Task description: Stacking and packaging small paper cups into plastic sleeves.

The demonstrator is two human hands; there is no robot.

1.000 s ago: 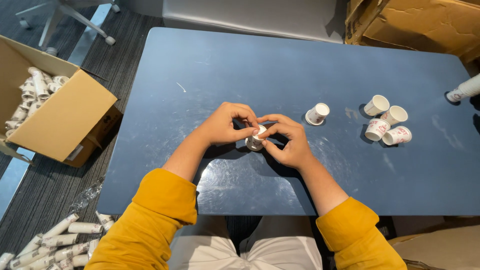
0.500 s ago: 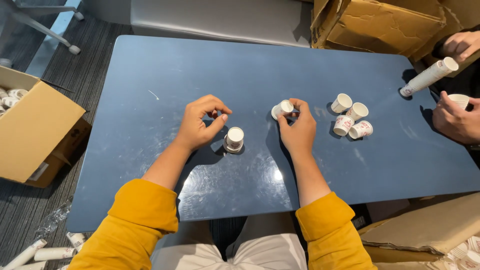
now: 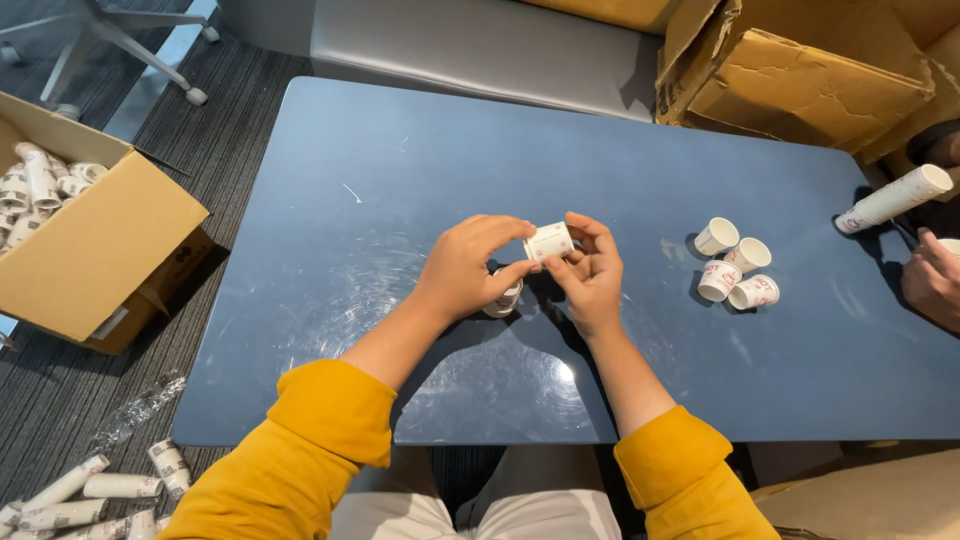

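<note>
At centre frame, above the dark blue table [image 3: 420, 170], both hands meet around a small white paper cup [image 3: 549, 241] held tipped on its side, clear of the tabletop. Left hand [image 3: 468, 270]: fingers curled narrow, fingertips closed on the cup's left end. Right hand [image 3: 590, 275]: fingers likewise pinched on the cup's right and lower side, so the cup lies between the two sets of fingertips, just above and between the palms. A second cup [image 3: 505, 297] stands on the table directly beneath the left hand, partly hidden by it; whether the hand touches it cannot be told. Judged risks: thin paper walls may crush or crease under a two-sided pinch; the light cup may slip out sideways if one grip loosens; the left wrist may knock over the half-hidden cup below, sending it rolling across the smooth surface. Right of centre, four loose cups [image 3: 735, 263] lie clustered, well apart from the hands. At the right edge, another person's hand [image 3: 932, 280] rests near a stacked sleeve of cups [image 3: 893, 199]. At left, an open cardboard box [image 3: 95, 245] holds more sleeves.
</note>
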